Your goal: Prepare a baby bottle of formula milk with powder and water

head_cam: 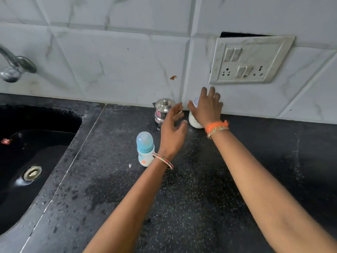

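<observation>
Bottle, capped, stands upright on the dark counter near centre, kept close for filling. At one o'clock from it the right hand spreads its fingers over a white jar by the wall, probably the powder; whether it grips yet I cannot tell. The left hand hovers open beside the jar, holding nothing, likely to steady it. A lidded steel pot waits at twelve o'clock.

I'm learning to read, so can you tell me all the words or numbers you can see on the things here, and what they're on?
No text here can be read.
Steel pot: a red sticker, too blurred to read.
Baby bottle: an orange mark and faint print, too small to read.
White jar: no label shows; the right hand hides much of it.
Switch plate: no markings I can read.
</observation>
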A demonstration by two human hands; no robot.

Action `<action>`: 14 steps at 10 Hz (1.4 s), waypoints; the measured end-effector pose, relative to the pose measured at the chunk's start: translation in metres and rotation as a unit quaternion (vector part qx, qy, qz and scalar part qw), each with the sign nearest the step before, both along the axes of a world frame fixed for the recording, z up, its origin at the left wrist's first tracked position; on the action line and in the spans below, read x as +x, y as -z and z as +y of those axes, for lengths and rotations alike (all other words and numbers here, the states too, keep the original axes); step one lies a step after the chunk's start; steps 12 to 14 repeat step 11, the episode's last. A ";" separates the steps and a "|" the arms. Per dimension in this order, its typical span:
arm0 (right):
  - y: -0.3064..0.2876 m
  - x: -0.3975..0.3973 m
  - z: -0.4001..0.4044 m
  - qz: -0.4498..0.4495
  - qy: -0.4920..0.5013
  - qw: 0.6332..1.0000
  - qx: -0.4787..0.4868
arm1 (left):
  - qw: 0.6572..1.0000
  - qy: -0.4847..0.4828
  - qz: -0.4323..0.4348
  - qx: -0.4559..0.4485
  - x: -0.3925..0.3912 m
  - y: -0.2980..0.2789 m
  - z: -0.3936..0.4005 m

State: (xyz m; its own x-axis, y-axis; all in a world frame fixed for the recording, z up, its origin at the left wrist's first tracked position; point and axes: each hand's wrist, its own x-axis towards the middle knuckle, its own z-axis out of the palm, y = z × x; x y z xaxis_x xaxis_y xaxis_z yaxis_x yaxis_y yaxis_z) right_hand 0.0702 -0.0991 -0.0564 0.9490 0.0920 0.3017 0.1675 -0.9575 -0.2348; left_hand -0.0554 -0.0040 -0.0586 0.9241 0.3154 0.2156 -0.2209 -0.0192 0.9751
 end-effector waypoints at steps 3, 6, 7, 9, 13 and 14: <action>0.062 -0.183 0.067 0.088 -0.183 0.896 0.394 | 0.989 -0.147 -0.010 -0.010 -0.071 -0.001 0.120; 0.081 -0.180 0.095 0.107 -0.106 0.923 0.354 | 0.978 -0.060 0.176 0.091 -0.103 0.075 0.129; 0.075 -0.177 0.084 0.105 -0.096 0.923 0.357 | 0.980 -0.043 0.180 0.080 -0.104 0.076 0.123; 0.063 -0.183 0.038 0.039 -0.055 0.918 0.392 | 0.981 -0.017 0.180 0.073 -0.103 0.075 0.109; 0.076 -0.203 -0.001 0.061 -0.039 0.937 0.341 | 0.974 0.047 0.191 0.108 -0.097 0.084 0.078; 0.076 -0.203 -0.001 0.061 -0.039 0.937 0.341 | 0.974 0.047 0.191 0.108 -0.097 0.084 0.078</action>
